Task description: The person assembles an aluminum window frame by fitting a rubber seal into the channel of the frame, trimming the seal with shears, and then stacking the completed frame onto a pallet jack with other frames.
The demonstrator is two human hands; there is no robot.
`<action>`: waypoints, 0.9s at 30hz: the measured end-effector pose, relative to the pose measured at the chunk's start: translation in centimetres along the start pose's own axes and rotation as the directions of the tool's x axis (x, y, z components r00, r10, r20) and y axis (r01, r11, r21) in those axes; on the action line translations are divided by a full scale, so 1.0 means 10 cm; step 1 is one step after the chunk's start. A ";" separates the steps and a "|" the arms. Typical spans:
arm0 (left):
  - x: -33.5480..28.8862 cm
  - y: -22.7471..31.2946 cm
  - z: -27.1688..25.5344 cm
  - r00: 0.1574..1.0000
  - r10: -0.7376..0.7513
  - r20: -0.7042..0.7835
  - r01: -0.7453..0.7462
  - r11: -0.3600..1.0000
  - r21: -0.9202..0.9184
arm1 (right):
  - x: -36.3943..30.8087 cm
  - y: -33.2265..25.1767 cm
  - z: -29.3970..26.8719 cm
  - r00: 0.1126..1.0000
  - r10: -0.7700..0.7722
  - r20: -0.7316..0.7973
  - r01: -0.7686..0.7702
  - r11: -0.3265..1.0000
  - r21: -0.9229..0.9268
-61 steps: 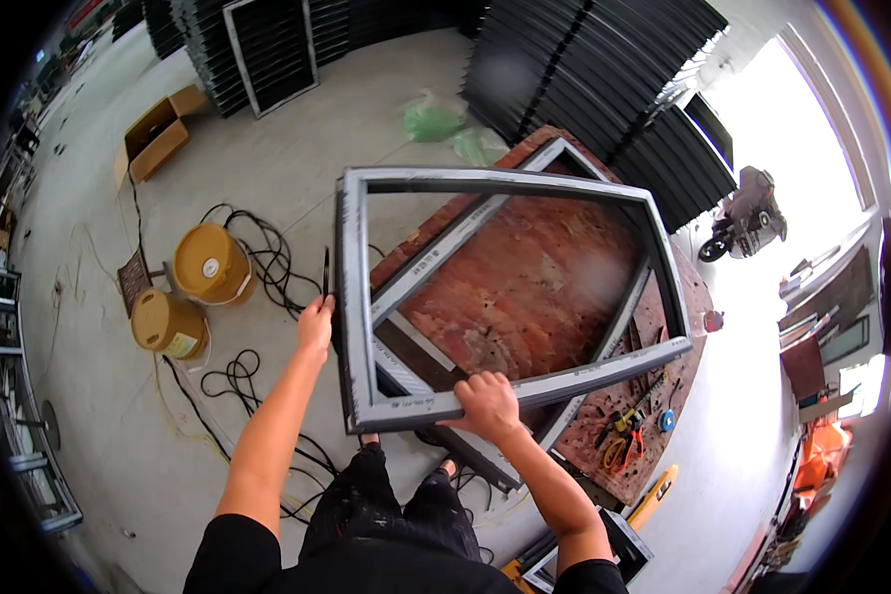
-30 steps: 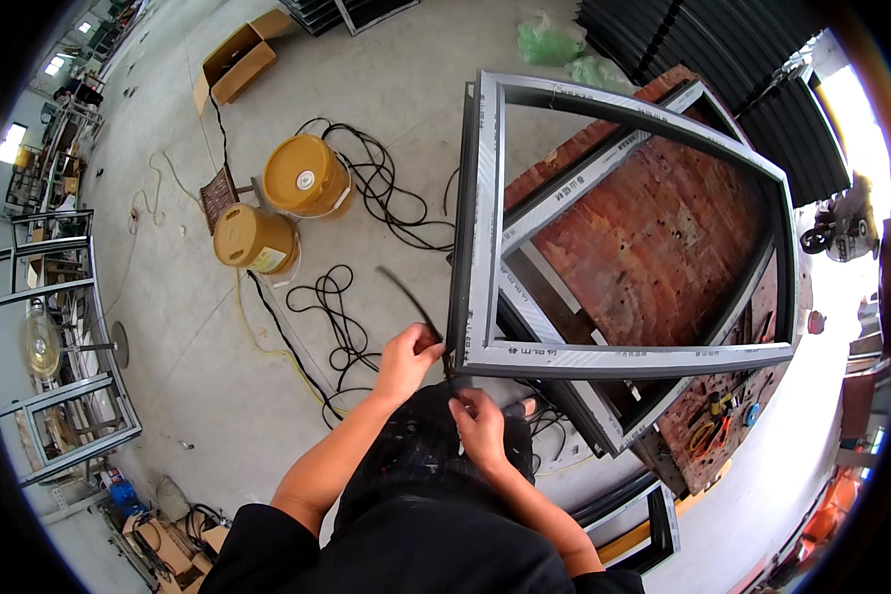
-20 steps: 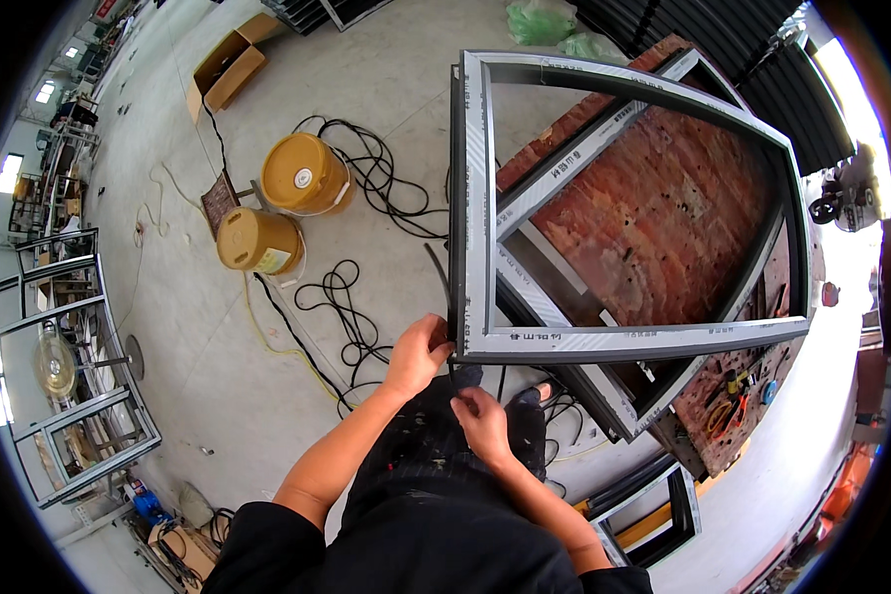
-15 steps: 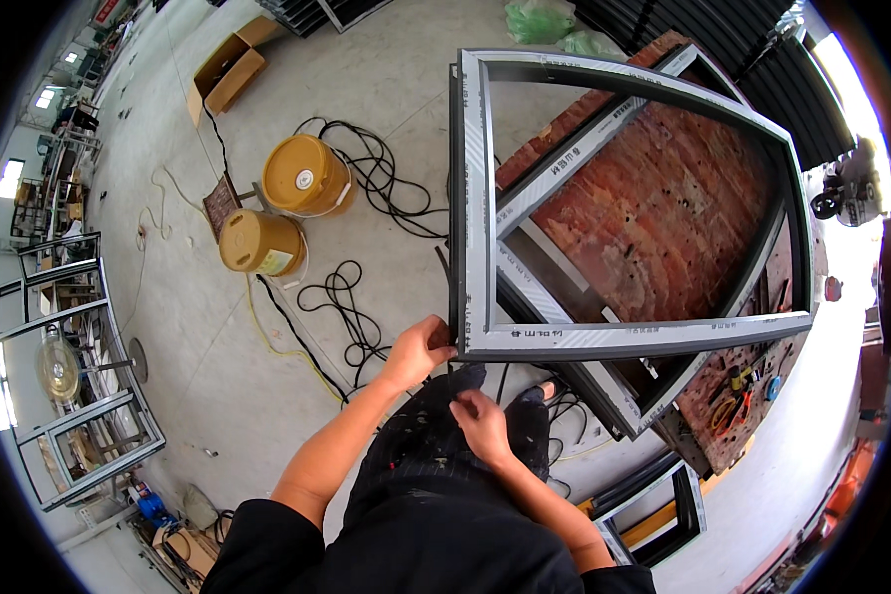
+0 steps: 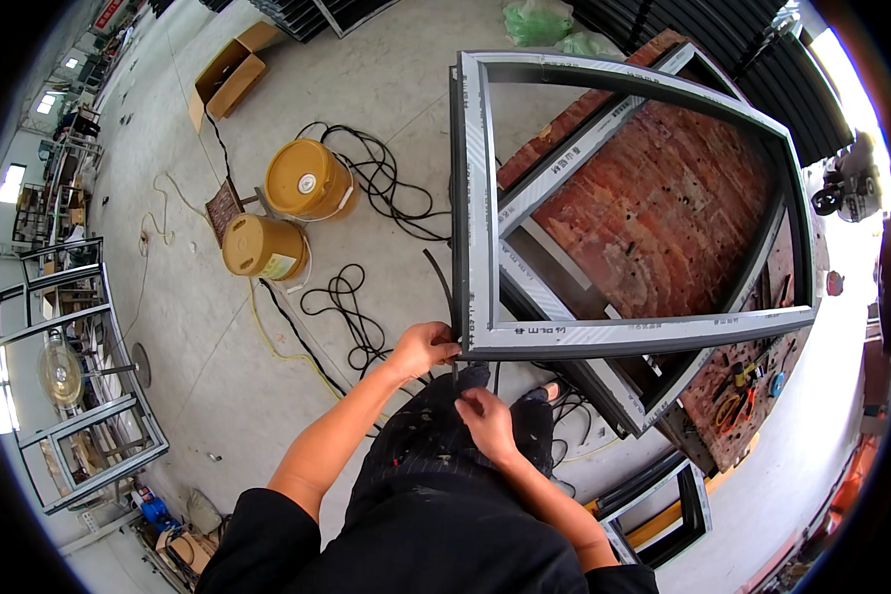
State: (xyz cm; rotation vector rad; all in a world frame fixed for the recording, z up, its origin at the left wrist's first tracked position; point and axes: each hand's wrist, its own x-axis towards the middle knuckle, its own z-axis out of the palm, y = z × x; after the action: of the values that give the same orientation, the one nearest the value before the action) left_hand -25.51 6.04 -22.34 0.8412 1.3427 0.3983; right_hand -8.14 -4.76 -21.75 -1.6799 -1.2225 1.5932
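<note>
A thin black strip (image 5: 445, 285) hung beside the lower-left corner of a grey frame (image 5: 478, 228), pinched between the fingers of a worker's left hand (image 5: 421, 352), its lower end between the right hand's (image 5: 487, 424) closed fingertips. A second frame (image 5: 574, 161) crossed beneath, on a reddish workbench (image 5: 663, 228); two yellow buckets (image 5: 302, 178) stood leftward.

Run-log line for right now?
Upper frame: crosswise over lower frame; left hand: at upper frame's near-left corner, by black strip; right hand: below left, grip unclear
</note>
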 end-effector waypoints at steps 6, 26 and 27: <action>-0.18 -0.19 0.13 0.999 -0.009 0.030 0.009 1.000 -0.011 | -0.12 0.15 -0.07 0.999 -0.010 0.046 0.014 0.995 -0.095; 0.37 -0.26 -0.19 0.979 0.069 0.192 -0.046 0.991 -0.123 | -0.07 0.46 -0.22 0.981 -0.101 0.163 0.146 0.945 -0.293; 0.38 -0.18 -0.16 0.981 0.108 0.162 -0.089 0.989 -0.121 | -0.04 0.63 -0.20 0.982 -0.146 0.121 0.170 0.960 -0.224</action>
State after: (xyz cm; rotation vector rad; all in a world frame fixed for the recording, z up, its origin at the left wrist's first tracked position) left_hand -26.58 7.93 -26.25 0.8301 1.1148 0.4660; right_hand -4.53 -7.59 -26.55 -1.6061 -1.6100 1.5024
